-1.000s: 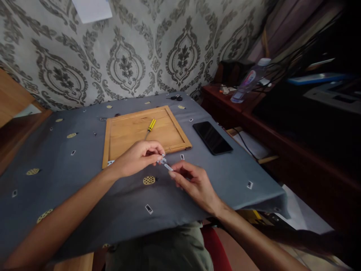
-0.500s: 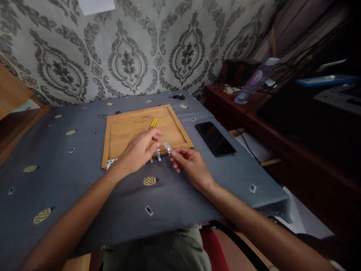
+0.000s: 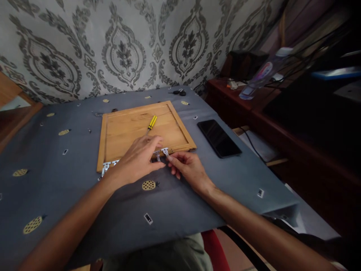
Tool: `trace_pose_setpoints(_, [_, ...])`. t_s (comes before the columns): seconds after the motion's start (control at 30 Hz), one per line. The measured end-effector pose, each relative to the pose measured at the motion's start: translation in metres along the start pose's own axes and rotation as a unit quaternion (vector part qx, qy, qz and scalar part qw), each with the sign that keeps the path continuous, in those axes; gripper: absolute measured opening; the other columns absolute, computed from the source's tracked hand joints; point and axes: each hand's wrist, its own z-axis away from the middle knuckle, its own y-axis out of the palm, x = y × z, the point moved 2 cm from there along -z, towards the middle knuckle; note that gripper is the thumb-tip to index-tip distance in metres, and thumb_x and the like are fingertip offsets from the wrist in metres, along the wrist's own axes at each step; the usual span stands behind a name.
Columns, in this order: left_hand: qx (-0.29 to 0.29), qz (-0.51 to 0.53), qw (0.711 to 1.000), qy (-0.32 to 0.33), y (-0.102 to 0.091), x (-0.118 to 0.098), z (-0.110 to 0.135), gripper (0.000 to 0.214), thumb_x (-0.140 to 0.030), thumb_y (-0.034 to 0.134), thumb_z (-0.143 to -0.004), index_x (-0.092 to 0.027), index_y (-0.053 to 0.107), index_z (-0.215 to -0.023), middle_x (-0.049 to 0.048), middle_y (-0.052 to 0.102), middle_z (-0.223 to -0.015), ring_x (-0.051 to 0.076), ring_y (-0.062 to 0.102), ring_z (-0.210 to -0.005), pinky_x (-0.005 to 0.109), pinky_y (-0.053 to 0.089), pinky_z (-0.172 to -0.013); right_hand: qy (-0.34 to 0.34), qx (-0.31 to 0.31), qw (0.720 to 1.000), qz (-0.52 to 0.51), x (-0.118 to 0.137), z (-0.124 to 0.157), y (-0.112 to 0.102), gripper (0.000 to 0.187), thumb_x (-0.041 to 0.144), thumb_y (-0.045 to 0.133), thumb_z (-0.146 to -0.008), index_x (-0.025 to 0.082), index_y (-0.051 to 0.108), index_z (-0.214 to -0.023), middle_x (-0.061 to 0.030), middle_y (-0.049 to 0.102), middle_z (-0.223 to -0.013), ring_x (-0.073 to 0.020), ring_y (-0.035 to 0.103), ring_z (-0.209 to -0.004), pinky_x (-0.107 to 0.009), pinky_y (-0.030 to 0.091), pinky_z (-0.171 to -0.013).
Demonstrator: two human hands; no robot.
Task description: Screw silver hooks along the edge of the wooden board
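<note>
A wooden cabinet door point(image 3: 124, 130) with a raised frame lies flat on the cloth. Several metal hinges are along its near edge, one hinge point(image 3: 105, 167) at the left corner. Between its thumb and fingers, my right hand point(image 3: 187, 165) pinches a metal hinge point(image 3: 164, 151) by its near end, close to the door's right part. My left hand point(image 3: 138, 158) hovers over the near edge, thumb and fingers apart, and hides some hinges beneath it. A yellow-handled screwdriver point(image 3: 152, 122) rests on the door, its shaft tip hidden behind the left hand.
A black phone point(image 3: 218, 138) lies on the patterned cloth point(image 3: 180, 210) right of the door. Keys point(image 3: 179, 92) are near the wall. A plastic bottle point(image 3: 263, 75) stands on a dark red desk point(image 3: 225, 99) at the right.
The hinge in my right hand has moved slightly down and left onto the door's near edge. My left hand has lowered, its thumb now nearer the right hand. The view has shifted slightly.
</note>
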Motion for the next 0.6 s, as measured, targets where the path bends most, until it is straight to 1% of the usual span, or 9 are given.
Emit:
trace_pose_setpoints(0.1, [-0.002,-0.017,1.000,-0.002,0.004,0.000,0.000,0.056,-0.023,0.078,-0.079,-0.024,0.047,-0.125,0.0076,0.066,-0.125,0.029,0.058,-0.123,0.049,0.046,-0.103,0.000,0.002,1.000,0.001,0.000,0.000,0.001,0.033,0.048,0.072,-0.075,0.019,0.064,-0.065,0.0034,0.058,-0.048,-0.0066,0.046,-0.038,-0.021,0.034,-0.036])
trace_pose_setpoints(0.23, [-0.002,-0.037,0.999,0.010,0.012,0.001,0.000,0.061,-0.026,0.081,-0.078,-0.026,0.045,-0.128,0.0078,0.066,-0.124,0.030,0.058,-0.122,0.050,0.044,-0.105,0.003,0.007,1.000,0.002,0.001,0.000,0.002,0.033,0.048,0.073,-0.075,0.019,0.063,-0.065,0.0031,0.058,-0.048,-0.0068,0.045,-0.038,-0.021,0.034,-0.035])
trace_pose_setpoints(0.37, [-0.010,-0.051,0.998,0.021,0.018,0.003,0.001,0.067,-0.025,0.081,-0.078,-0.026,0.041,-0.133,0.0089,0.063,-0.130,0.031,0.055,-0.127,0.050,0.042,-0.108,0.002,0.013,1.000,0.007,0.000,0.000,0.002,0.032,0.048,0.071,-0.076,0.019,0.063,-0.065,0.0033,0.057,-0.048,-0.0067,0.045,-0.038,-0.021,0.034,-0.036])
trace_pose_setpoints(0.6, [0.001,-0.068,0.998,0.017,0.019,0.003,0.001,0.066,-0.028,0.080,-0.079,-0.024,0.041,-0.132,0.0104,0.063,-0.130,0.031,0.056,-0.125,0.049,0.042,-0.105,0.002,0.017,1.000,0.020,0.002,0.000,0.003,0.027,0.042,0.068,-0.079,0.019,0.062,-0.065,0.0037,0.056,-0.048,-0.0060,0.043,-0.037,-0.021,0.032,-0.035])
